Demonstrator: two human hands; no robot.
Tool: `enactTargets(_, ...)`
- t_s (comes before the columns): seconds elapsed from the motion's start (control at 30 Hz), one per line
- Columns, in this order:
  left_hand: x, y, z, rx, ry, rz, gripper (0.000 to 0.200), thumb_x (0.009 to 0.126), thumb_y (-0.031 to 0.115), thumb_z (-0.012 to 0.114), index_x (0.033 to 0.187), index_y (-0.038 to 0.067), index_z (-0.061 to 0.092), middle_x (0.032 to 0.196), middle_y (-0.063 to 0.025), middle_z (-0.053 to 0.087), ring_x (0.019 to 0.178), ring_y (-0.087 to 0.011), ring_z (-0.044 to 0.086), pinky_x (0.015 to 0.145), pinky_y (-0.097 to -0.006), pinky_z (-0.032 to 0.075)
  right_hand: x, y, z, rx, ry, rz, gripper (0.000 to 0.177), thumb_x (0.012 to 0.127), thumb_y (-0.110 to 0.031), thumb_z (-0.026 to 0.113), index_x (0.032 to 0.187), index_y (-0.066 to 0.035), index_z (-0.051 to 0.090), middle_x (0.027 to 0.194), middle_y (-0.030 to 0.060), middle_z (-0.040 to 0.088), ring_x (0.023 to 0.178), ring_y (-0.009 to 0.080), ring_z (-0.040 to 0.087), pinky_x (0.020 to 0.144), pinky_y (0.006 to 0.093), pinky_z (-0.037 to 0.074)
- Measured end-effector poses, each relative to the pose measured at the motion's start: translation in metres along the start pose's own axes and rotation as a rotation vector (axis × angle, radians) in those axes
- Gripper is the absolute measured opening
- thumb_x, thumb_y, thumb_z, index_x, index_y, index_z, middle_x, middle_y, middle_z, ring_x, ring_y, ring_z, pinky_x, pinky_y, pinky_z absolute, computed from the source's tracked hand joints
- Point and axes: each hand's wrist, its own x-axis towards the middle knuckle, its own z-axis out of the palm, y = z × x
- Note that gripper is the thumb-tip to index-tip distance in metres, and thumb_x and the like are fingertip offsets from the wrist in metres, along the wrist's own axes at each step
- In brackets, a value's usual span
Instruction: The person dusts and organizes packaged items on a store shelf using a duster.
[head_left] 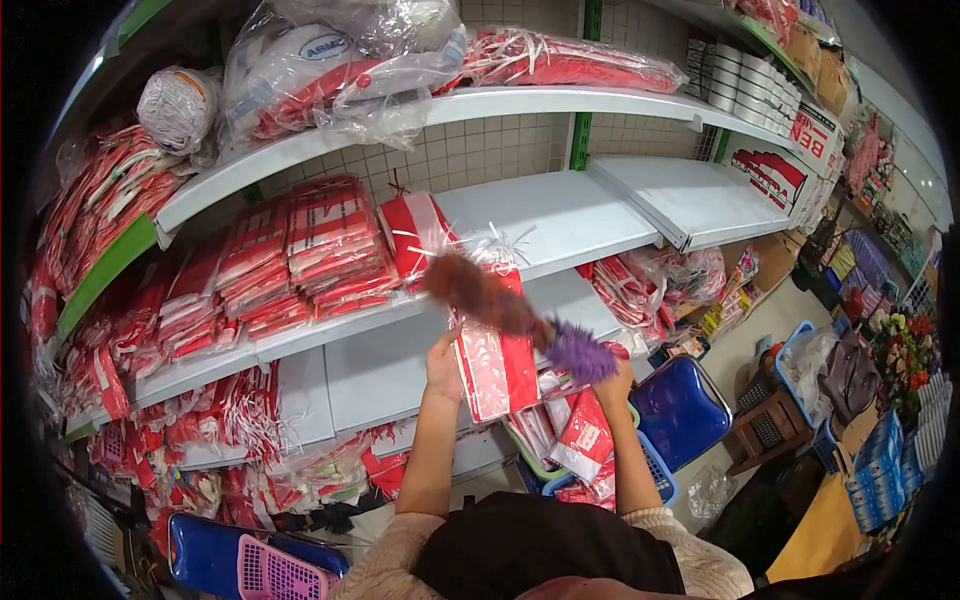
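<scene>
My left hand (444, 368) is closed on the left edge of a red and white plastic-wrapped packet (497, 372), held in front of the shelf. My right hand (617, 378) is closed round the purple end of a feather duster (488, 298), whose blurred brown part lies across the top of the packet. Just behind the packet, one more red and white packet (415, 232) rests on the middle shelf (560, 215). Neat stacks of similar packets (335, 240) stand to its left.
Below my hands, baskets hold red and white packets (583, 438). A blue stool (682, 410) stands to the right, and a pink basket (280, 570) at lower left. Plastic-wrapped goods (340, 70) and white rolls (745, 90) fill parts of the upper shelf.
</scene>
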Motion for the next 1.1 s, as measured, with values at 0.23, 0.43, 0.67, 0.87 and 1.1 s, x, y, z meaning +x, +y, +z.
enactTargets(0.23,-0.012,0.006,0.011,-0.024,0.120,0.070,0.041,0.084,0.020,0.044,0.115,-0.006,0.046,0.109,-0.0188,0.056,0.097,-0.0301,0.057,0.089,-0.0404,0.043,0.093,-0.080,-0.002,0.051,0.199,-0.069,0.049,0.064,-0.002,0.061,0.111,0.002,0.048,0.100,0.0263,0.054,0.088,0.0378,0.055,0.070,0.0433,0.046)
enactTargets(0.43,-0.024,0.012,0.018,-0.011,0.112,0.088,0.039,0.086,0.020,0.043,0.116,-0.003,0.046,0.109,-0.0155,0.057,0.098,-0.0272,0.057,0.087,-0.0386,0.044,0.155,-0.117,0.016,-0.305,-0.062,-0.195,0.045,0.065,0.001,0.059,0.109,0.003,0.050,0.110,0.0246,0.046,0.094,0.0394,0.051,0.075,0.0415,0.046)
enactTargets(0.67,-0.027,0.011,0.014,0.086,0.211,0.165,0.042,0.086,0.024,0.043,0.118,-0.003,0.044,0.112,-0.0158,0.055,0.101,-0.0271,0.054,0.090,-0.0393,0.041,0.114,-0.162,0.021,0.222,-0.054,-0.256,0.042,0.075,-0.013,0.062,0.114,0.000,0.052,0.103,0.0163,0.052,0.088,0.0267,0.053,0.068,0.0319,0.046)
enactTargets(0.87,-0.028,0.010,0.020,0.083,0.174,0.133,0.042,0.087,0.026,0.041,0.118,-0.003,0.044,0.114,-0.0154,0.054,0.104,-0.0277,0.052,0.092,-0.0388,0.039,0.064,-0.173,0.010,1.243,-0.743,0.356,0.042,0.079,-0.016,0.063,0.115,0.002,0.052,0.099,0.0080,0.061,0.084,0.0123,0.058,0.072,0.0246,0.045)
enactTargets(1.1,-0.017,-0.004,0.029,0.291,0.124,0.178,0.054,0.092,0.036,0.035,0.137,0.010,0.023,0.135,-0.0158,0.033,0.125,-0.0293,0.033,0.100,-0.0461,0.031,0.082,-0.178,-0.031,1.326,-0.415,0.278,0.034,0.073,0.000,0.065,0.105,0.007,0.057,0.095,0.0099,0.063,0.081,0.0122,0.060,0.076,0.0237,0.046)
